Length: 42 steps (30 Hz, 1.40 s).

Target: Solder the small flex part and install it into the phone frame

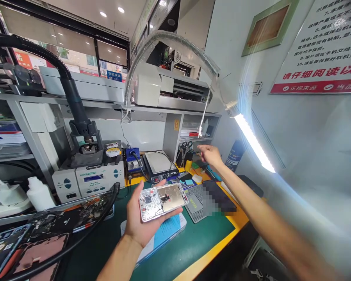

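Note:
My left hand holds an opened phone from below, its fingers and thumb around the frame. The phone's inside faces up: a circuit board at the left end, a bare metal bay at the right with a small dark flex piece. Under it a blue and white box lies on the green mat. My right hand is stretched to the back right of the bench, index finger extended and the other fingers loosely bent. Nothing shows in it. Close by are a yellow bottle and scissors handles.
A lit lamp hangs at right on a curved arm. A soldering station and a flat heating plate stand at the back. A hot-air station stands left, its black hose crossing phone parts. A perforated pad lies right.

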### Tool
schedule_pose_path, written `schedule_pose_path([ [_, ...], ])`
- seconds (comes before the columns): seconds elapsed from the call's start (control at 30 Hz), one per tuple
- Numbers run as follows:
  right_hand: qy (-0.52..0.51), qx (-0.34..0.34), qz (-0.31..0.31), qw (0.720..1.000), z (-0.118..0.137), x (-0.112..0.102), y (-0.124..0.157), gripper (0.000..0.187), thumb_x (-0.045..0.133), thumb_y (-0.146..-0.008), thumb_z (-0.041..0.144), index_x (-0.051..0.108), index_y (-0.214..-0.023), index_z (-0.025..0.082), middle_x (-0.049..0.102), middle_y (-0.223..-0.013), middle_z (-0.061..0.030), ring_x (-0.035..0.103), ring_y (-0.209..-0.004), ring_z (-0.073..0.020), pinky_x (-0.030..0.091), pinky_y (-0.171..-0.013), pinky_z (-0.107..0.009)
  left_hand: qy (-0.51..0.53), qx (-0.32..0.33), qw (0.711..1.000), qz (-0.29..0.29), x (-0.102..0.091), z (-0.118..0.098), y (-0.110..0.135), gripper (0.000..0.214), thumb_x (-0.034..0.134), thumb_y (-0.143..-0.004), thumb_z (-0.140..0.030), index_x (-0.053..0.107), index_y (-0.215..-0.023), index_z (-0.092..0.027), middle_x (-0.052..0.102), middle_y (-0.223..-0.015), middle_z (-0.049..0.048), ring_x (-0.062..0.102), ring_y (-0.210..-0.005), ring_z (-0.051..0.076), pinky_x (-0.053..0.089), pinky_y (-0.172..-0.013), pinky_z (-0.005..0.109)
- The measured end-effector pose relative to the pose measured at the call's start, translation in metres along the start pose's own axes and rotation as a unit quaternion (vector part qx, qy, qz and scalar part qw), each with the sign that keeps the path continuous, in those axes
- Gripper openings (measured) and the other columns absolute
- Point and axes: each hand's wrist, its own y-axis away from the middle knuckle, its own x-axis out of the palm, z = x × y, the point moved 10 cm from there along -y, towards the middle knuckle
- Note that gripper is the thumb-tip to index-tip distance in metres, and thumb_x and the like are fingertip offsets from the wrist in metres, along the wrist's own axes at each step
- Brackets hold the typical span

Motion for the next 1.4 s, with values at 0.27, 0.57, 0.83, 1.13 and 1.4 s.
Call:
schedule_pose_path([
  [0.27, -0.123, 0.103, 0.226, 0.961, -0.05, 0.09, 0.132, 0.049, 0.045, -0.104, 0.059, 0.065, -0.106, 0.014, 0.065, -0.077, 0.0002, 0.059, -0.053, -0.0094, 0.05, -0.049, -0.023, -0.028, 0.062, 0.997, -0.033, -0.005, -0.015, 0.001, 0.064, 0.06, -0.091, -0.054, 0.058, -0.134, -0.006, 0.068, -0.128, 0.0295, 0.063, -0.118, 0.054, 0.043, -0.091, 0.084],
  [0.57, -0.213, 0.149, 0.357, 0.897, -0.039, 0.143, 0.165, 0.055, 0.034, -0.105, 0.062, 0.063, -0.105, 0.015, 0.065, -0.075, -0.0001, 0.055, -0.045, -0.008, 0.037, -0.036, -0.018, -0.13, 0.092, 0.982, -0.103, -0.016, -0.039, 0.006, 0.042, 0.061, -0.094, -0.043, 0.067, -0.113, -0.007, 0.077, -0.103, 0.0217, 0.075, -0.093, 0.042, 0.061, -0.074, 0.068],
  [0.83, -0.211, 0.116, 0.307, 0.921, -0.041, 0.149, 0.132, 0.043, 0.05, -0.104, 0.053, 0.064, -0.094, 0.014, 0.058, -0.067, 0.0048, 0.048, -0.045, -0.0059, 0.042, -0.042, -0.019, -0.142, 0.125, 0.973, -0.134, -0.021, -0.046, 0.007, 0.031, 0.061, -0.091, -0.022, 0.066, -0.117, -0.006, 0.072, -0.121, 0.0235, 0.074, -0.099, 0.036, 0.062, -0.081, 0.062],
  [1.13, -0.312, 0.048, 0.327, 0.891, -0.022, 0.157, 0.13, 0.039, 0.054, -0.095, 0.054, 0.06, -0.093, 0.016, 0.061, -0.069, 0.0016, 0.054, -0.039, -0.0094, 0.03, -0.03, -0.019, -0.104, 0.159, 0.977, -0.1, -0.018, -0.046, 0.008, 0.054, 0.057, -0.066, -0.001, 0.071, -0.116, -0.013, 0.076, -0.111, 0.0139, 0.069, -0.103, 0.033, 0.06, -0.089, 0.055],
  [1.4, -0.378, 0.048, 0.358, 0.853, -0.013, 0.146, 0.149, 0.019, 0.062, -0.089, 0.034, 0.062, -0.098, 0.017, 0.061, -0.072, 0.0012, 0.059, -0.045, -0.0121, 0.038, -0.036, -0.02, -0.161, 0.199, 0.966, -0.039, -0.007, -0.05, 0.019, 0.037, 0.057, -0.072, -0.001, 0.078, -0.099, -0.014, 0.076, -0.106, 0.0111, 0.065, -0.108, 0.031, 0.055, -0.096, 0.051],
])
